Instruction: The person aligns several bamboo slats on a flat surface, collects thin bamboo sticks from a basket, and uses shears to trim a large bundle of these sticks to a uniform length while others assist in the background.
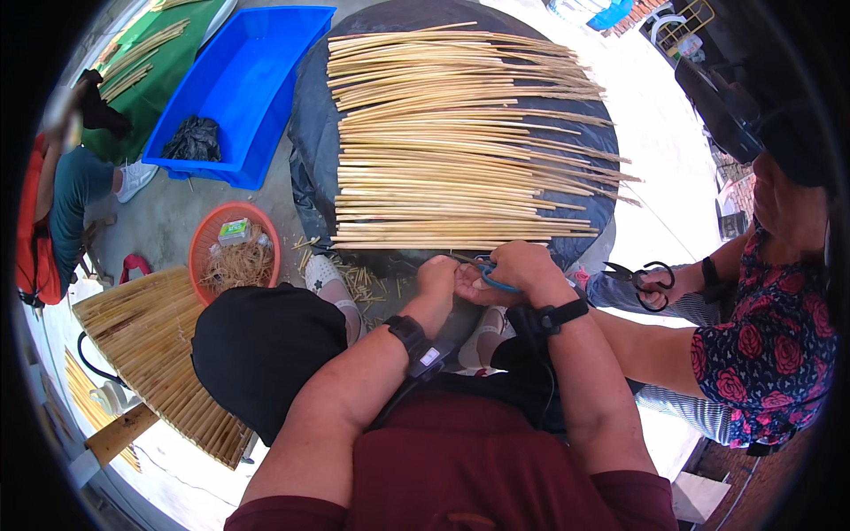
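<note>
My right hand (524, 263) is closed around scissors with blue handles (503, 283), just below the nearest edge of a row of straw-coloured stalks (443, 181). Close beside it on the left, my left hand (436, 276) is closed, its grip hidden from view. Between the two are more fingers (469, 285); I cannot tell whose they are. The stalks lie side by side on a round table (310, 177) covered in black plastic, their feathery ends to the right. At my right, a co-worker's hand (657, 288) holds black scissors (633, 274); the co-worker's other forearm (642, 345) passes behind mine.
A blue tub (257, 71) with a black bag in it stands far left. Nearer is an orange basket (202, 230) of fibres, beside a mat of bound stalks (146, 327). Cut stalk pieces (363, 288) litter the floor by my shoe. Another person (75, 195) sits at the left.
</note>
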Action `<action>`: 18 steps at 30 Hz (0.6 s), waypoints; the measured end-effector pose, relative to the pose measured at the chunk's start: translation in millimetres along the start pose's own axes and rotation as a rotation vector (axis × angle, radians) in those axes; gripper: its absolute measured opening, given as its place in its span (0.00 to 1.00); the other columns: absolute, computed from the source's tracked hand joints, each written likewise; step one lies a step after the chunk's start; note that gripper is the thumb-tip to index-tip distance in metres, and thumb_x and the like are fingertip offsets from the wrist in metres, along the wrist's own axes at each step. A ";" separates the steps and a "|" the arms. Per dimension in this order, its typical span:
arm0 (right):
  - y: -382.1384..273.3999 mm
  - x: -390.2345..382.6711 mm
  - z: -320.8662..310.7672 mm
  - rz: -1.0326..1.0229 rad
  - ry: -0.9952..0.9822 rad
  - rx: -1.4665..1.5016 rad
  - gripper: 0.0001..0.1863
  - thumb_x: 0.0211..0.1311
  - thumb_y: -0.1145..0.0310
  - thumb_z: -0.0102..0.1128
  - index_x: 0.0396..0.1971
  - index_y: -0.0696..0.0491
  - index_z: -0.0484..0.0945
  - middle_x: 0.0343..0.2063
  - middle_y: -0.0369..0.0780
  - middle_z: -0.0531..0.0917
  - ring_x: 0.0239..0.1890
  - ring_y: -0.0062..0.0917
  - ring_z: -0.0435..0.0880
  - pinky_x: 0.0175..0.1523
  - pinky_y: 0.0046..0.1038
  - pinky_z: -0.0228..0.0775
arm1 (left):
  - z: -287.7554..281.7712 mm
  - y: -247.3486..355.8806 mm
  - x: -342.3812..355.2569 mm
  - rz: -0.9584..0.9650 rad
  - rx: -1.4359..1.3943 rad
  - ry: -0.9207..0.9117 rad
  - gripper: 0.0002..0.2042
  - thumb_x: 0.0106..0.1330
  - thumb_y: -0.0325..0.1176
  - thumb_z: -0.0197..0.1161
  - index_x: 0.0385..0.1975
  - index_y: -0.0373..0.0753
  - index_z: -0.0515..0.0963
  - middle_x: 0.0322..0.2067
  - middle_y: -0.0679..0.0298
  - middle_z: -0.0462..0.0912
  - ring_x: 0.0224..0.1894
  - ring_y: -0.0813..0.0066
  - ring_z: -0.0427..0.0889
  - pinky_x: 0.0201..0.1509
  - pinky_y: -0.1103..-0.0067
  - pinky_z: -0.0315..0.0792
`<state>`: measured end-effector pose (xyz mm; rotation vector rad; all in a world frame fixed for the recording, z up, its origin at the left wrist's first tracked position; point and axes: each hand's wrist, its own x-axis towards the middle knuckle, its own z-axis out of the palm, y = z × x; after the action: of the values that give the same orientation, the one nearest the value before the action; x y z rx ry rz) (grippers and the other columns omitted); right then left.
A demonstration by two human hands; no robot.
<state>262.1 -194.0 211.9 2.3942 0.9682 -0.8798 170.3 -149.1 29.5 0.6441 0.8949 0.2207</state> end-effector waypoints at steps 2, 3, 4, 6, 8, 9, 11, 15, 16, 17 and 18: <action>2.9 1.7 2.2 0.000 0.035 0.016 0.18 0.48 0.56 0.54 0.35 0.50 0.84 0.35 0.44 0.84 0.41 0.38 0.83 0.45 0.35 0.74 | 4.4 -0.1 -1.3 -0.004 -0.011 0.013 0.06 0.56 0.23 0.54 0.18 0.37 0.74 0.18 0.67 0.74 0.21 0.78 0.72 0.25 0.81 0.65; 3.8 2.8 3.0 0.006 0.034 0.017 0.18 0.48 0.56 0.54 0.35 0.50 0.84 0.35 0.44 0.84 0.41 0.38 0.83 0.45 0.35 0.74 | 6.3 -0.3 -2.1 -0.007 -0.010 0.008 0.06 0.56 0.23 0.54 0.18 0.37 0.74 0.18 0.67 0.74 0.21 0.78 0.72 0.25 0.81 0.65; 4.6 4.1 3.8 -0.022 0.052 0.023 0.18 0.48 0.56 0.53 0.35 0.50 0.84 0.34 0.44 0.84 0.40 0.38 0.83 0.45 0.35 0.74 | 8.1 -0.6 -3.0 -0.018 0.007 0.003 0.06 0.56 0.23 0.54 0.19 0.36 0.74 0.19 0.66 0.75 0.22 0.77 0.73 0.26 0.81 0.66; 1.9 6.7 4.6 -0.059 0.070 0.032 0.18 0.48 0.56 0.53 0.34 0.50 0.84 0.34 0.45 0.84 0.40 0.39 0.83 0.45 0.35 0.74 | 1.9 -4.5 1.8 -0.025 0.028 0.008 0.05 0.57 0.23 0.53 0.21 0.35 0.74 0.20 0.66 0.76 0.23 0.76 0.75 0.27 0.81 0.67; -2.0 5.5 0.6 -0.051 0.086 0.010 0.17 0.47 0.56 0.54 0.32 0.50 0.84 0.32 0.46 0.84 0.38 0.39 0.83 0.43 0.35 0.74 | -2.5 -4.8 6.8 -0.017 0.026 -0.002 0.04 0.58 0.24 0.53 0.24 0.34 0.74 0.23 0.62 0.78 0.25 0.75 0.77 0.29 0.80 0.69; -4.3 0.5 -2.4 -0.056 0.088 0.011 0.17 0.47 0.56 0.54 0.32 0.50 0.84 0.32 0.46 0.84 0.38 0.39 0.83 0.43 0.35 0.74 | -3.8 -5.1 6.2 -0.014 0.027 0.002 0.04 0.58 0.24 0.53 0.24 0.34 0.74 0.23 0.62 0.78 0.25 0.75 0.77 0.29 0.80 0.69; -12.4 -19.9 -8.9 -0.096 0.180 0.051 0.19 0.47 0.50 0.60 0.30 0.51 0.81 0.29 0.46 0.82 0.37 0.41 0.81 0.41 0.37 0.72 | -6.6 -4.1 -0.7 0.051 0.109 0.051 0.03 0.59 0.25 0.54 0.28 0.34 0.74 0.25 0.62 0.79 0.26 0.75 0.77 0.30 0.78 0.70; -25.9 -39.0 6.2 -0.284 0.411 0.359 0.22 0.47 0.47 0.66 0.25 0.53 0.74 0.23 0.43 0.79 0.31 0.42 0.79 0.37 0.38 0.69 | -13.2 -19.6 -12.4 0.161 0.202 0.134 0.03 0.57 0.25 0.55 0.25 0.36 0.76 0.22 0.64 0.78 0.25 0.75 0.76 0.28 0.76 0.70; -38.8 -48.0 17.2 -0.404 0.534 0.515 0.21 0.48 0.49 0.66 0.24 0.53 0.73 0.22 0.42 0.78 0.30 0.41 0.79 0.35 0.38 0.68 | -10.7 1.7 -9.2 0.230 0.392 0.199 0.03 0.58 0.24 0.55 0.25 0.38 0.76 0.22 0.65 0.77 0.26 0.75 0.76 0.30 0.75 0.70; -48.5 -58.5 17.8 -0.427 0.537 0.586 0.19 0.49 0.51 0.66 0.23 0.52 0.73 0.21 0.42 0.78 0.28 0.40 0.78 0.33 0.37 0.68 | -17.0 2.4 -9.1 0.262 0.076 0.132 0.04 0.58 0.25 0.53 0.26 0.38 0.75 0.25 0.63 0.77 0.28 0.75 0.75 0.32 0.73 0.69; -52.7 -62.1 9.8 -0.458 0.578 0.627 0.18 0.49 0.53 0.67 0.23 0.52 0.73 0.19 0.42 0.77 0.25 0.40 0.76 0.31 0.35 0.68 | -16.8 13.5 -8.1 0.245 0.005 0.098 0.03 0.58 0.27 0.55 0.26 0.37 0.74 0.27 0.58 0.77 0.28 0.70 0.75 0.32 0.74 0.68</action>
<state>185.2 -193.2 240.4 3.1205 1.7174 -0.7141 153.3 -134.8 35.4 0.7525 0.9099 0.4731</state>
